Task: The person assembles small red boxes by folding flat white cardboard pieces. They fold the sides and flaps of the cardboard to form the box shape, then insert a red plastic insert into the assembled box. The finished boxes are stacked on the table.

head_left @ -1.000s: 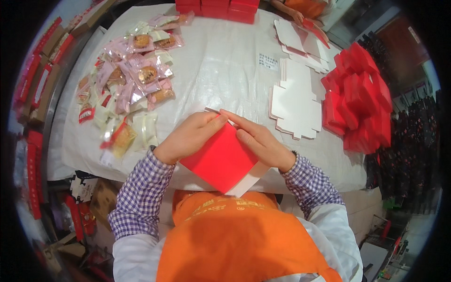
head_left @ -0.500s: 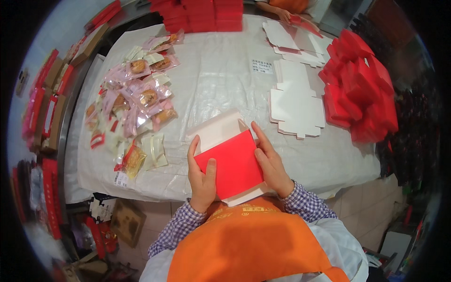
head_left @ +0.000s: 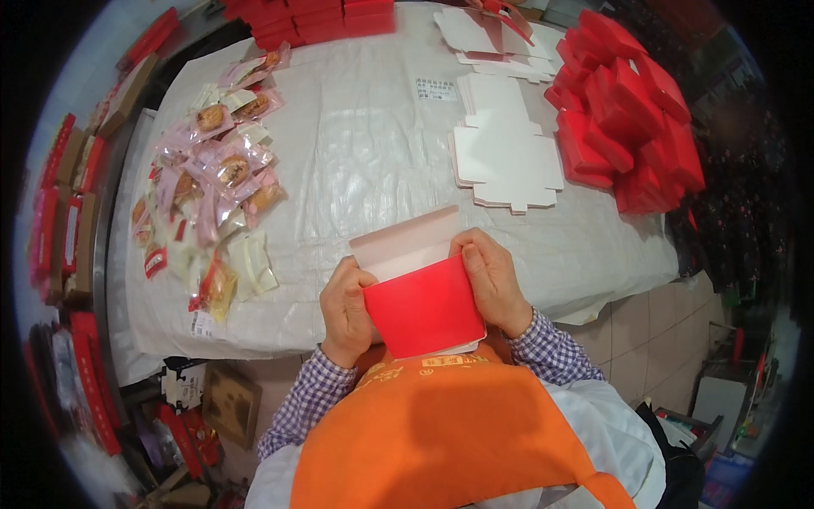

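Note:
A partly folded red box [head_left: 421,310] with a white inside is held in front of my orange apron, at the near edge of the table. Its white flap [head_left: 404,242] stands up at the far end. My left hand [head_left: 346,310] grips the left side near the upper corner, fingers curled and thumb bent over the edge. At the right upper corner, my right hand [head_left: 492,280] pinches the side between thumb and curled fingers. The box's underside and some fingertips are hidden.
Wrapped pastries [head_left: 222,170] lie heaped on the table's left. Flat white box blanks [head_left: 506,157] are stacked right of centre, beside a pile of folded red boxes [head_left: 632,110]. More red boxes [head_left: 309,19] stand at the far edge. Shelves with cartons [head_left: 80,237] line the left.
My fingers have curled in at the box's upper corners, where they were stretched along its sides. The red face has tilted, and the view has shifted. The co-worker's hand has left the picture.

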A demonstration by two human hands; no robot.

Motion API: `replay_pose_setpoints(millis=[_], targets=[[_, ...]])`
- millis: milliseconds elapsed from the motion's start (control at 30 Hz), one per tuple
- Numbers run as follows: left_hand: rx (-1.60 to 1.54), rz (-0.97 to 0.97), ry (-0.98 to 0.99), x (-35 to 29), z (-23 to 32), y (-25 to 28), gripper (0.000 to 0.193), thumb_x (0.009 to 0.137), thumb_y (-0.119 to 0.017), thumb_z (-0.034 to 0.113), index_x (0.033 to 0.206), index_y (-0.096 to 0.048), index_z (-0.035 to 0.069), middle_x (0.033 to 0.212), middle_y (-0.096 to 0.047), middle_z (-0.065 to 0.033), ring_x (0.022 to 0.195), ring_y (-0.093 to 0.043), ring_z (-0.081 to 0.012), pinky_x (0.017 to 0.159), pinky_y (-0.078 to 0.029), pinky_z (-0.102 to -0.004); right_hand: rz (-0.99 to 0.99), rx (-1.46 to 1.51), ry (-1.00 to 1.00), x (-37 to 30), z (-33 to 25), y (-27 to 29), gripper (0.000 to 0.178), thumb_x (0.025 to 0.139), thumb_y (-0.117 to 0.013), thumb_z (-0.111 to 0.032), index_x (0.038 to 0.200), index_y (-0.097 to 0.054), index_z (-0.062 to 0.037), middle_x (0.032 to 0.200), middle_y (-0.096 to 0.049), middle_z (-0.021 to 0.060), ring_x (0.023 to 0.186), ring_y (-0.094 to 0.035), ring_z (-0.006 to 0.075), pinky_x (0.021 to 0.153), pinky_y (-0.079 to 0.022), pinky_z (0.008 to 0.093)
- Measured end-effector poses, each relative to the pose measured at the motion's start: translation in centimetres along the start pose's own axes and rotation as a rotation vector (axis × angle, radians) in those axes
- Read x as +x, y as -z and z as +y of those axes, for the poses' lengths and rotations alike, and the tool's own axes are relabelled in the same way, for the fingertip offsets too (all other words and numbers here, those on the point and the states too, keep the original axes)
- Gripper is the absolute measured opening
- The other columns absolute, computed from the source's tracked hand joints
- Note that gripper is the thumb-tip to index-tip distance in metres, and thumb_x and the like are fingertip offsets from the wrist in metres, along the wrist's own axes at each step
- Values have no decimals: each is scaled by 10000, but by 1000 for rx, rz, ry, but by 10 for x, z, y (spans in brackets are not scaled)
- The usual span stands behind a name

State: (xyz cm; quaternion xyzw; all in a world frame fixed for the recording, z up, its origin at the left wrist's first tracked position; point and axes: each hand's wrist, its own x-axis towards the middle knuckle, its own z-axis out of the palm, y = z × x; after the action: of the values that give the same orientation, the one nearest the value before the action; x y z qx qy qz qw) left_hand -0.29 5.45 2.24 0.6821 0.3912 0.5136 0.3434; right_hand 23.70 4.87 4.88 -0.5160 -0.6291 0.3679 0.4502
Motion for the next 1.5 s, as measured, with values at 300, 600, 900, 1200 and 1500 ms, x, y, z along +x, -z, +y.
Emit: replay_pose_setpoints(millis=[300,600,900,1200,1500], targets=[[110,146,63,35,19,-1,209,1028,-565,111,872,-611,-21,921,-626,-132,813,-611,-214,716,-481,-304,129,46,101,25,-14,1,159,1021,-466,-69,991,-592,25,942,-610,166,843,-619,315,791,-504,363],[-235,146,295,12,34,-14,202,1066,-556,149,1081,-625,-41,1202,-706,-159,1038,-682,-185,912,-551,-315,24,-41,162,13,-2,6,207,1020,-499,-58,1158,-642,-1,1041,-647,153,924,-656,298,841,-523,357],[14,-39,133,15,43,3,439,1100,-446,278,1217,-676,-77,1186,-725,-188,1086,-693,-247,972,-524,-344,29,13,165,10,-11,8,356,1062,-496,-271,1045,-674,37,989,-679,137,917,-653,237,835,-511,328],[-68,-155,232,22,58,17,296,1016,-545,71,1258,-671,-43,1132,-734,-184,1020,-718,-223,880,-559,-313,-24,52,40,4,-24,14,234,977,-520,-66,1084,-698,41,1053,-723,145,960,-687,223,865,-534,320],[22,-213,217,16,50,17,297,1029,-503,70,1215,-695,-58,1219,-721,-188,1121,-690,-255,960,-525,-329,-35,94,137,0,-8,11,193,951,-571,-34,1063,-721,12,1010,-737,145,907,-717,234,793,-557,324]])
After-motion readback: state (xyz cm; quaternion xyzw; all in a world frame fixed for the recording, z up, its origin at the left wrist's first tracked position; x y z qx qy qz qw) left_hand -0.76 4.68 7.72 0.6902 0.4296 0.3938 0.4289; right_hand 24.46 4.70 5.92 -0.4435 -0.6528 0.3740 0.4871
